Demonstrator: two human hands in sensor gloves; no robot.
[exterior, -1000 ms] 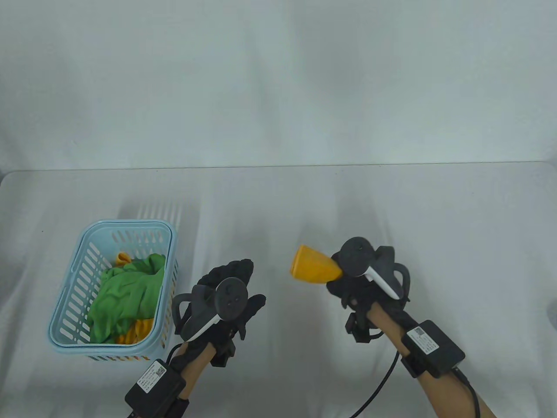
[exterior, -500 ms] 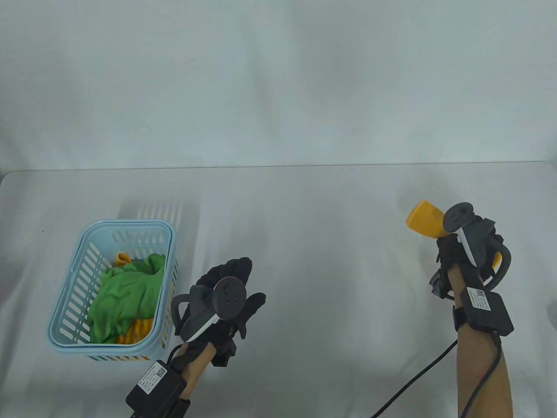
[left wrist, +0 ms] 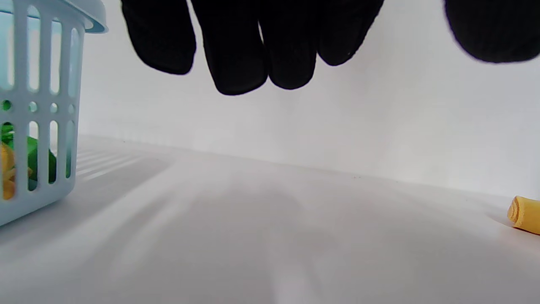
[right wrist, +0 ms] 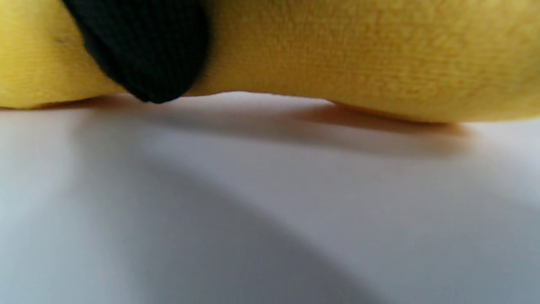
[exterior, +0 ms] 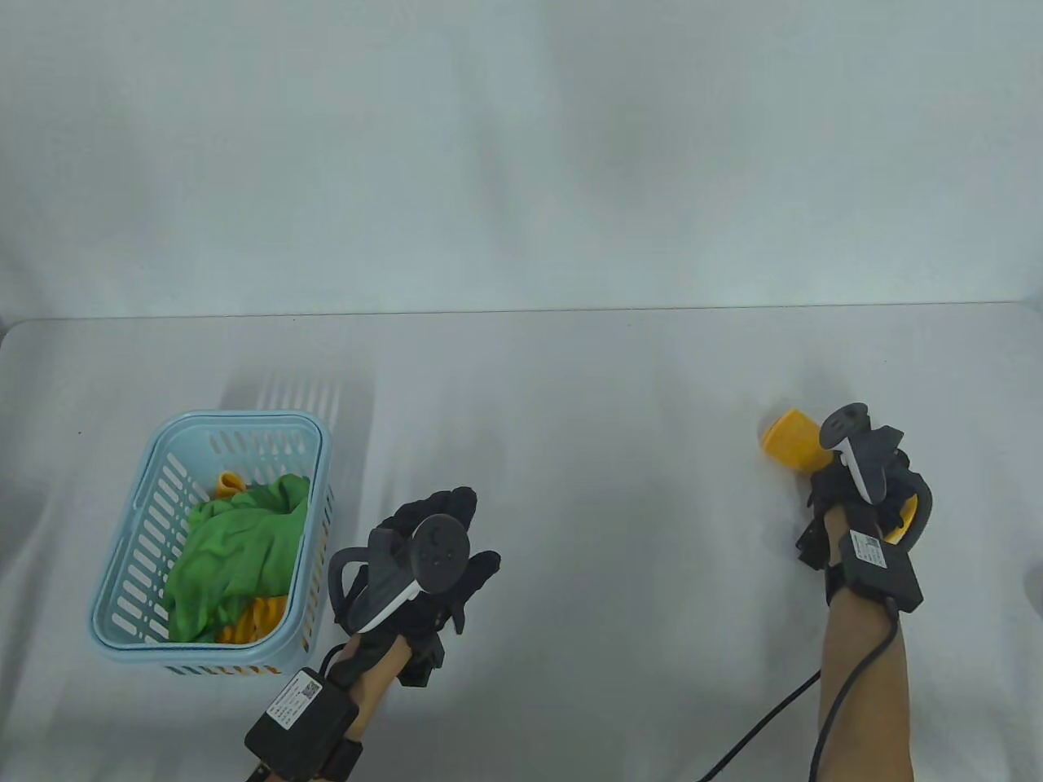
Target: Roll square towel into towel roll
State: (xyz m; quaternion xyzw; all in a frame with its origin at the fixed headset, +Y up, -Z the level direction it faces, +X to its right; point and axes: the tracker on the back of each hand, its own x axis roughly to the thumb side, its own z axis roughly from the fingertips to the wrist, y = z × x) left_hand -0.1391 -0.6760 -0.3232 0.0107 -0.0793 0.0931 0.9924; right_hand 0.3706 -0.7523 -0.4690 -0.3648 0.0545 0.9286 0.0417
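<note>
A rolled yellow towel (exterior: 789,438) lies at the table's right side, its far end sticking out past my right hand (exterior: 855,481), which grips it from above. In the right wrist view the yellow towel roll (right wrist: 337,55) fills the top, resting just on the white table, with one black fingertip (right wrist: 143,55) curled over it. The left wrist view catches the roll's end (left wrist: 525,214) far right on the table. My left hand (exterior: 432,546) hovers near the table's front centre, fingers (left wrist: 240,46) loosely hanging, holding nothing.
A light blue slotted basket (exterior: 147,554) stands at the front left with a crumpled green towel (exterior: 236,546) and yellow-orange towels (exterior: 253,619) inside. Its corner (left wrist: 38,118) shows at the left of the left wrist view. A white cloth covers the table.
My right hand carried the yellow roll from the table's middle to the right side and lowered it onto the table. The left hand barely shifted.
</note>
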